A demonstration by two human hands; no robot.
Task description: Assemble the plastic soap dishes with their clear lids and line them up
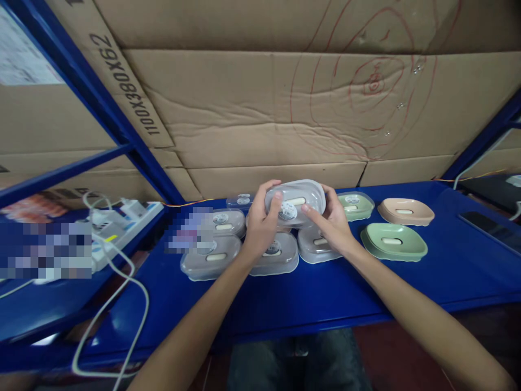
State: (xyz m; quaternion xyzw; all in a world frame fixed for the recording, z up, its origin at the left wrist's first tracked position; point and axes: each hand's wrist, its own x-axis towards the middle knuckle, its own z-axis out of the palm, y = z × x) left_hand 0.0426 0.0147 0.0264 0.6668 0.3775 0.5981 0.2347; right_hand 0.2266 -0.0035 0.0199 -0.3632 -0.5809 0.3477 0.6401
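Note:
Between both hands, above the shelf, is a grey oval dish like a soap dish (299,190) with a pale bar-shaped piece in its middle, a clear cover and a round label. My left hand (261,222) grips its left end, thumb on top by the label. On its right end my right hand (334,220) is closed, thumb near the pale piece. Several similar grey covered dishes (228,267) rest below and left of the hands, partly hidden by them. To the right stand a labelled green dish (360,206), a peach dish (423,212) and another green dish (413,245).
The dishes stand on a blue shelf (325,293) with cardboard (244,108) behind it. A white power strip (142,217) with plugs and a looping white cable (144,304) are at left. A dark flat object (488,228) lies at far right. Blue posts frame the sides.

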